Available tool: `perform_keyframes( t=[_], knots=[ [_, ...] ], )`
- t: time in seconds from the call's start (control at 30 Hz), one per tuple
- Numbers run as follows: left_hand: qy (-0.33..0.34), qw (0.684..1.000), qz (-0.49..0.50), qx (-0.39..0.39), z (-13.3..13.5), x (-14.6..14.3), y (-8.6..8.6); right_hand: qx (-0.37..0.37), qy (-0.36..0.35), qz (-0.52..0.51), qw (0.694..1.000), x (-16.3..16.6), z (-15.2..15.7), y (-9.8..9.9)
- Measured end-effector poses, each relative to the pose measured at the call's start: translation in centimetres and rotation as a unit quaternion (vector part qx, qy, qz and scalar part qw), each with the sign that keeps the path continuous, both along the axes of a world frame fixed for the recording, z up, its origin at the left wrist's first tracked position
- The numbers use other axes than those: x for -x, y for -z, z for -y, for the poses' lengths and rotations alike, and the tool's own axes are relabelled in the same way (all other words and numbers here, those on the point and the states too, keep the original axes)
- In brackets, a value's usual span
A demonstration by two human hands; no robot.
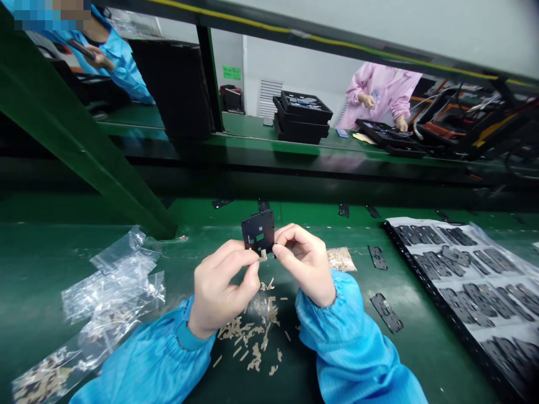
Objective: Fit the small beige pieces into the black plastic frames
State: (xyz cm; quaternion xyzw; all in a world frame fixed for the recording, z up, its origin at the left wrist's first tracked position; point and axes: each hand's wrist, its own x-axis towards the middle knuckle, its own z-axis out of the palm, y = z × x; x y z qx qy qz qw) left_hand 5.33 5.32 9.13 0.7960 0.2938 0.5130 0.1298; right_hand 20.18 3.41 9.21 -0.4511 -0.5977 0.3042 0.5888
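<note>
A flat black plastic plate [258,229] with small cutouts stands nearly upright in front of me above the bench. My right hand [304,259] pinches its lower right edge between thumb and fingers. At the plate's lower edge, my left hand [227,280] is closed in a pinch on a small beige strip [263,256]. Whether that strip touches the plate, I cannot tell. Below the hands, many loose beige pieces [240,331] lie scattered on the green bench [189,370]. A small clear bag of beige bits [341,259] is beside my right wrist.
Clear plastic bags [122,280] lie on the left, some with beige pieces. A black-rimmed tray [438,325] of black plates stands on the right. Loose black plates [386,312] lie near it. A green post [105,163] slants at left. Two people work behind the bench.
</note>
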Motion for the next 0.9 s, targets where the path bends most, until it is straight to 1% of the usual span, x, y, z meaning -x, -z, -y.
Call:
perform_keyframes(
  t=[0.17, 0.3, 0.4, 0.67, 0.9],
  knots=[
    [0.018, 1.0, -0.004, -0.001, -0.12, 0.21, 0.04, -0.003, 0.023, 0.03, 0.999, 0.04, -0.05, -0.13],
    [0.021, 0.999, 0.006, 0.025, -0.37, 0.42, 0.01, 0.003, 0.013, 0.05, 0.999, -0.17, 0.01, -0.35],
    [0.027, 0.999, 0.013, 0.041, -0.51, 0.5, 0.0, 0.005, 0.007, 0.053, 0.999, -0.29, 0.08, -0.37],
    [0.028, 0.999, 0.017, 0.04, -0.47, 0.45, 0.0, -0.005, 0.04, 0.071, 0.997, -0.07, 0.21, -0.28],
    [0.044, 0.997, 0.038, 0.047, -0.51, 0.64, 0.08, -0.009, 0.041, 0.065, 0.997, 0.11, 0.38, -0.31]
  ],
)
